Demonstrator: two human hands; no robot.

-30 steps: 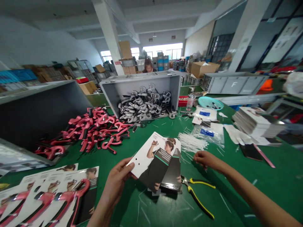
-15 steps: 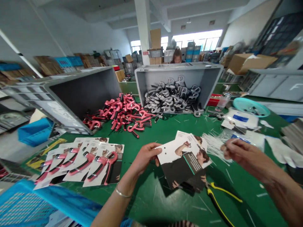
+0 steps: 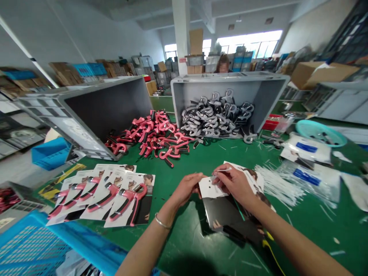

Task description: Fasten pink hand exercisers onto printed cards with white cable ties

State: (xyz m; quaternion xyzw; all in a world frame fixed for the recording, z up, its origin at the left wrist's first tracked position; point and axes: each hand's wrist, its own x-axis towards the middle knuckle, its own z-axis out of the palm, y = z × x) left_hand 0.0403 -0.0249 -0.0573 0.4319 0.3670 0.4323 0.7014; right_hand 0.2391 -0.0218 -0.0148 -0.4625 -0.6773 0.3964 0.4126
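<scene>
Right hand (image 3: 233,184) shifted in from beside the loose ties, now right over the card stack and much closer to the left hand (image 3: 186,188) than half a second earlier. Stack of printed cards (image 3: 230,214) between both hands, directly below them, tilted on the green work mat (image 3: 189,253). Left hand gripping the stack's white punched corner, a metal bangle (image 3: 162,221) on that wrist. Right fingers pinching a thin white cable tie (image 3: 222,169), its tip at the punched holes; whether through one, too small to tell.

Just right of the stack, a pile of loose white cable ties (image 3: 276,184); yellow-handled pliers (image 3: 268,245) mostly under the right forearm. To the left, finished cards with pink hand grippers (image 3: 115,195) in an overlapping row. Beyond, a heap of loose pink hand grippers (image 3: 152,142), then a grey crate (image 3: 184,99) of grey hand grippers (image 3: 215,115).
</scene>
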